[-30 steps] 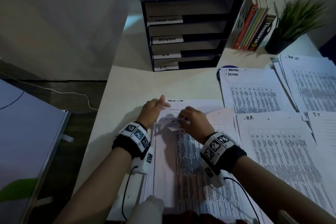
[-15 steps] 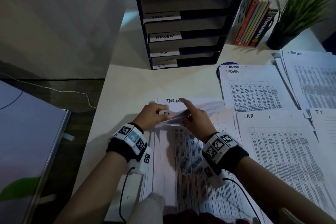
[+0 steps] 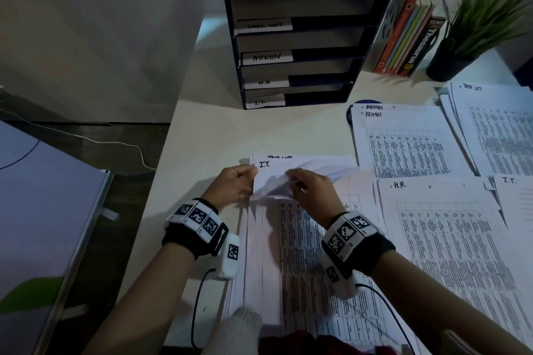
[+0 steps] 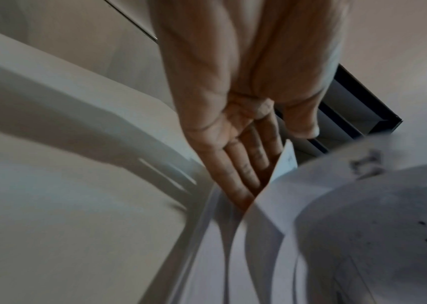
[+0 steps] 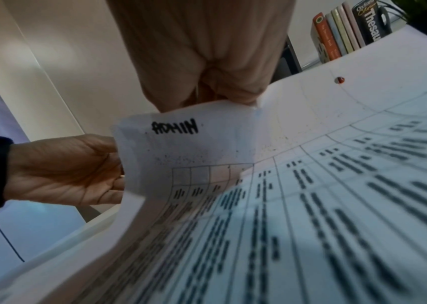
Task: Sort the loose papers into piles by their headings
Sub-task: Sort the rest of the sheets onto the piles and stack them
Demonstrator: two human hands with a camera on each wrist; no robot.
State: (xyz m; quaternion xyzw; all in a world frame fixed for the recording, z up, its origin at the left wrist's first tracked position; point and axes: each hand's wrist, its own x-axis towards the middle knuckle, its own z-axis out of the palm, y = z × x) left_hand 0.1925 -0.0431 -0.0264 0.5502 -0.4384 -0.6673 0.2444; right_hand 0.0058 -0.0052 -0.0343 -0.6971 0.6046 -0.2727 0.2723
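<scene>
The unsorted stack [image 3: 288, 262] lies in front of me on the white table [image 3: 207, 135]. My right hand [image 3: 311, 190] pinches the top edge of a sheet headed ADMIN [image 5: 175, 127] and bends it back toward me. That uncovers a sheet headed I.T. [image 3: 264, 164], with a TASK LIST sheet [image 3: 279, 157] below it. My left hand [image 3: 236, 184] holds the left edge of the upper sheets, fingers [image 4: 241, 174] tucked underneath and thumb on top. Sorted piles lie to the right: ADMIN [image 3: 403, 147], TASK LIST [image 3: 496, 135], H.R. [image 3: 438, 239], I.T. [image 3: 516, 196].
A black paper tray [image 3: 300, 37] with shelves labelled TASK LIST, ADMIN, H.R. and I.T. stands at the back. Right of it are upright books [image 3: 409, 32] and a potted plant [image 3: 473, 32]. The table's left edge drops to a dark floor with a cable [image 3: 86, 138].
My right hand has peeled the top of the ADMIN sheet up and back, baring the I.T. heading. My left hand went from resting on the stack's top to holding the sheets' left edge.
</scene>
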